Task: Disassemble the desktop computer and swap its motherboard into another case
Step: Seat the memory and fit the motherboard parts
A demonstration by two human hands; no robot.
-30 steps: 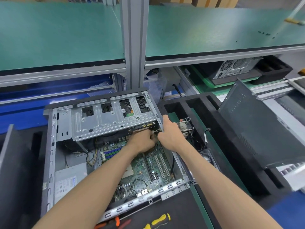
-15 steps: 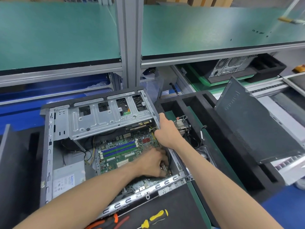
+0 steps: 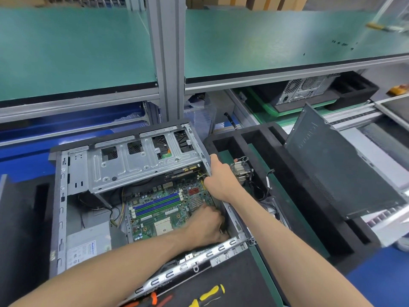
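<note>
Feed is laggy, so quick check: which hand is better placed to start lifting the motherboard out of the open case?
Probably the left hand: it is down inside the case, fingers at the motherboard near its right edge. The right hand is up on the case's right wall, likely steadying it.

An open grey sheet-metal desktop computer case [image 3: 59, 209] lies on its side, its side panel off. Inside, flat on the case floor, sits a green motherboard [image 3: 163, 209] with blue and green memory slots and a pale square processor socket. A perforated grey metal drive cage [image 3: 141, 165] spans the far end above the board.
</note>
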